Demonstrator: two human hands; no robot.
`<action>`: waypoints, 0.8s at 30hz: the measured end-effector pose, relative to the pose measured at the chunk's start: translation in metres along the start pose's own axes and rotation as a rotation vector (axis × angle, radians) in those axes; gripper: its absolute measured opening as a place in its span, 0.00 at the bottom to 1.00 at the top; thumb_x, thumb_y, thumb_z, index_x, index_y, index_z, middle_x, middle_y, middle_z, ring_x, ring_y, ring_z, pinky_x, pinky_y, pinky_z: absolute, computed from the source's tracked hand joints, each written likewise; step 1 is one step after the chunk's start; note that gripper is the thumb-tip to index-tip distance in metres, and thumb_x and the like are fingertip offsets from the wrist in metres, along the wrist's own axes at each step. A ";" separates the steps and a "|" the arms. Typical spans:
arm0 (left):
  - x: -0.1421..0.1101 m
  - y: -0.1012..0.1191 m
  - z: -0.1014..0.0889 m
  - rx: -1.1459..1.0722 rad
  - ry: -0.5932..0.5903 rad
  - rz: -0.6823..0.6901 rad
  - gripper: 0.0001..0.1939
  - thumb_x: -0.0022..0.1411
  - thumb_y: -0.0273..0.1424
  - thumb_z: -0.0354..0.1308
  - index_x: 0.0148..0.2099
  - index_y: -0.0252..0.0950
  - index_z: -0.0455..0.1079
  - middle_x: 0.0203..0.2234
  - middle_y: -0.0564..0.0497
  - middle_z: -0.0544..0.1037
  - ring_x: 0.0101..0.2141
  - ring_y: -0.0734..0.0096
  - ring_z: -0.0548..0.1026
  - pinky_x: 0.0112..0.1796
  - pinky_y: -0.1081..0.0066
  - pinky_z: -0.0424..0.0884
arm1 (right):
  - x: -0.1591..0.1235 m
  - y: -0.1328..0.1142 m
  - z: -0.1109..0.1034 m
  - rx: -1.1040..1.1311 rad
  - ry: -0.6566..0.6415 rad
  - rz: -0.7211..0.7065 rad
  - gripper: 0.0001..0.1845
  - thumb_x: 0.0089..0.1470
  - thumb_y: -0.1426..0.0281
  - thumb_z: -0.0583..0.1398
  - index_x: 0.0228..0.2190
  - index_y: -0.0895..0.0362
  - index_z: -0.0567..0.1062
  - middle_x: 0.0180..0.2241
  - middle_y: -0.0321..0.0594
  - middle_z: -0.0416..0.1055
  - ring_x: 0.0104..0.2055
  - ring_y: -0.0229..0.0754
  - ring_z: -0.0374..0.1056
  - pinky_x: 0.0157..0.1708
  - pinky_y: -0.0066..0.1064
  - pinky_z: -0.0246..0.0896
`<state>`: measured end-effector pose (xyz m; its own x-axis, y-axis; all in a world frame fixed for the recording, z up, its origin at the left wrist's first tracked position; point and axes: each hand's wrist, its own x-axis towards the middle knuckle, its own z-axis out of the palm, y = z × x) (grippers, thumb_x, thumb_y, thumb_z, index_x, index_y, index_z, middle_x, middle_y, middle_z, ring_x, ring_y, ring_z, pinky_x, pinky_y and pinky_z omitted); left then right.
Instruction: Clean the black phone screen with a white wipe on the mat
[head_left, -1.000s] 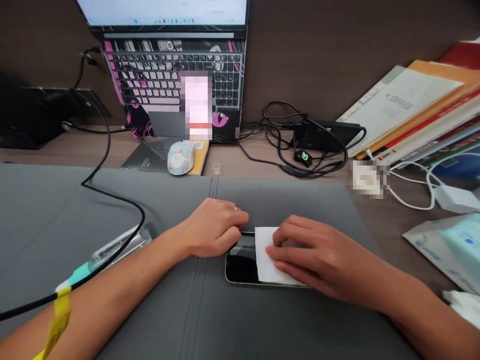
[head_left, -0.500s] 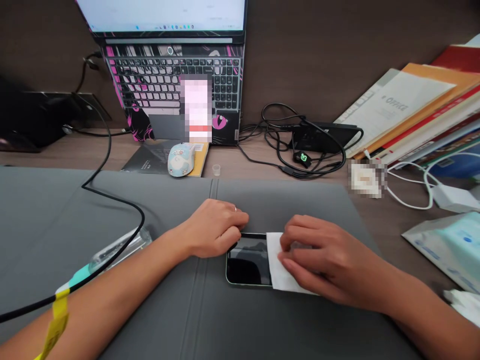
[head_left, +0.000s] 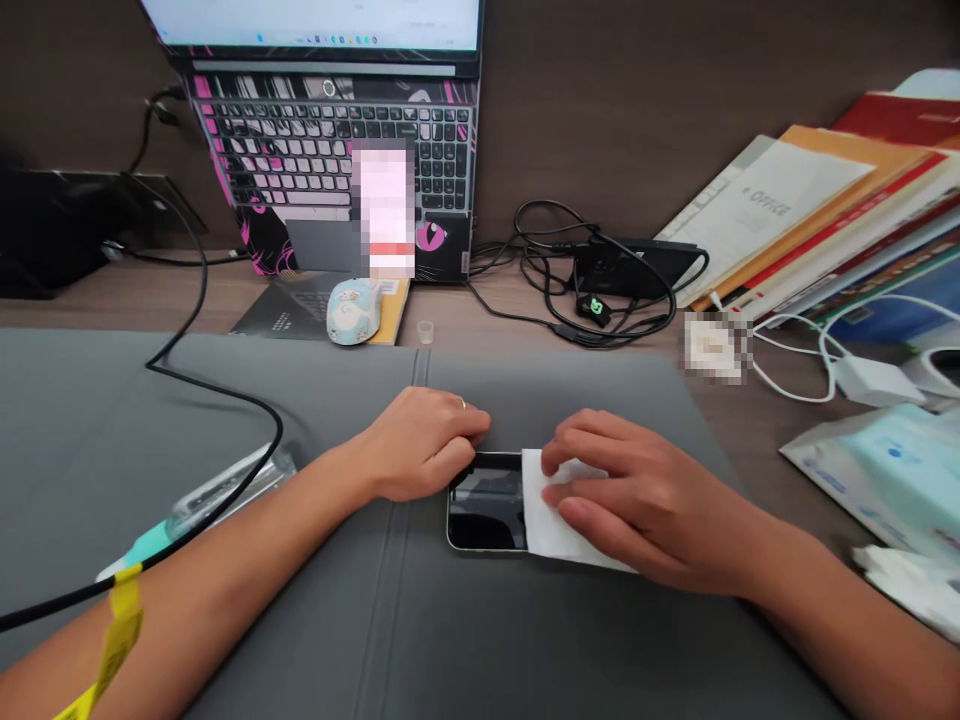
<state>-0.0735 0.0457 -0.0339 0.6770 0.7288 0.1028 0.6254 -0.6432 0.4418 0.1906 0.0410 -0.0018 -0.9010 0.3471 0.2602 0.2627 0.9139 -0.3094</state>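
Note:
A smartphone (head_left: 486, 515) lies screen up on the grey desk mat (head_left: 480, 640). My left hand (head_left: 424, 445) rests at its upper left corner, fingers curled and thumb against the edge, holding it in place. Over the phone's right part lies a white wipe (head_left: 551, 530), which covers that end of the screen. My right hand (head_left: 637, 495) is on the wipe, its bent fingertips pressing it against the phone. Left of my left forearm is a clear bottle (head_left: 217, 500) with a turquoise end, partly behind a black cable (head_left: 247, 395).
Beyond the mat stand an open laptop (head_left: 255, 240), a patterned mouse (head_left: 354, 312) and a tiny clear cup (head_left: 425, 332). Tangled black cables (head_left: 555, 325) lie at the back. On the right are leaning books (head_left: 810, 200), a white charger (head_left: 874, 380) and a tissue pack (head_left: 885, 470).
The whole view has shifted slightly, so things appear a little further left and up. My right fingers have moved slightly left on the wipe. My left hand stays at the phone's corner.

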 end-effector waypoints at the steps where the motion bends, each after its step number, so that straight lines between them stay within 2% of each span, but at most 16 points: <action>1: 0.000 0.000 0.000 -0.001 -0.001 0.003 0.08 0.61 0.31 0.41 0.29 0.39 0.54 0.23 0.52 0.67 0.27 0.66 0.66 0.31 0.65 0.61 | 0.000 0.000 0.000 -0.003 0.008 -0.006 0.19 0.69 0.73 0.51 0.30 0.56 0.77 0.37 0.44 0.75 0.39 0.43 0.65 0.41 0.40 0.61; 4: -0.001 0.000 -0.001 -0.008 0.001 0.005 0.08 0.61 0.31 0.41 0.29 0.39 0.55 0.24 0.52 0.68 0.27 0.66 0.66 0.31 0.65 0.62 | 0.000 0.001 -0.001 0.009 -0.005 -0.008 0.18 0.69 0.75 0.51 0.30 0.57 0.76 0.32 0.41 0.76 0.36 0.42 0.66 0.38 0.38 0.60; 9: -0.002 -0.001 0.000 -0.043 0.016 0.004 0.09 0.62 0.31 0.40 0.29 0.39 0.54 0.23 0.53 0.68 0.28 0.67 0.66 0.33 0.65 0.62 | 0.000 0.001 0.000 0.087 0.042 -0.027 0.15 0.69 0.76 0.51 0.38 0.58 0.78 0.38 0.43 0.80 0.36 0.40 0.70 0.37 0.36 0.64; 13: -0.002 -0.002 0.000 -0.067 0.023 0.002 0.08 0.62 0.31 0.40 0.29 0.39 0.54 0.23 0.53 0.67 0.28 0.67 0.65 0.33 0.65 0.61 | 0.002 -0.001 0.002 0.096 -0.065 0.020 0.15 0.69 0.75 0.52 0.46 0.60 0.78 0.44 0.45 0.80 0.43 0.43 0.72 0.41 0.37 0.68; 17: -0.001 -0.002 0.000 -0.092 0.030 -0.003 0.09 0.62 0.32 0.40 0.29 0.39 0.55 0.23 0.53 0.68 0.28 0.67 0.65 0.33 0.65 0.61 | 0.005 -0.004 0.006 0.053 -0.089 0.004 0.19 0.72 0.69 0.50 0.53 0.61 0.76 0.52 0.49 0.77 0.53 0.47 0.71 0.50 0.41 0.70; 20: 0.000 -0.002 0.000 -0.107 0.038 -0.012 0.09 0.62 0.32 0.39 0.29 0.39 0.55 0.23 0.53 0.67 0.27 0.67 0.65 0.33 0.66 0.62 | 0.004 -0.005 0.008 -0.007 -0.086 -0.006 0.20 0.73 0.67 0.49 0.54 0.61 0.76 0.52 0.50 0.77 0.54 0.48 0.72 0.53 0.42 0.70; 24: 0.000 -0.004 0.000 -0.108 0.045 -0.027 0.09 0.61 0.32 0.40 0.29 0.39 0.56 0.23 0.53 0.68 0.27 0.67 0.65 0.33 0.66 0.61 | 0.002 -0.004 0.008 -0.035 -0.061 -0.019 0.19 0.73 0.69 0.49 0.49 0.60 0.78 0.48 0.49 0.79 0.49 0.47 0.75 0.49 0.41 0.72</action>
<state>-0.0758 0.0476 -0.0358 0.6407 0.7569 0.1287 0.5958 -0.5958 0.5385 0.1848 0.0358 -0.0075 -0.9248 0.3176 0.2095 0.2568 0.9273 -0.2722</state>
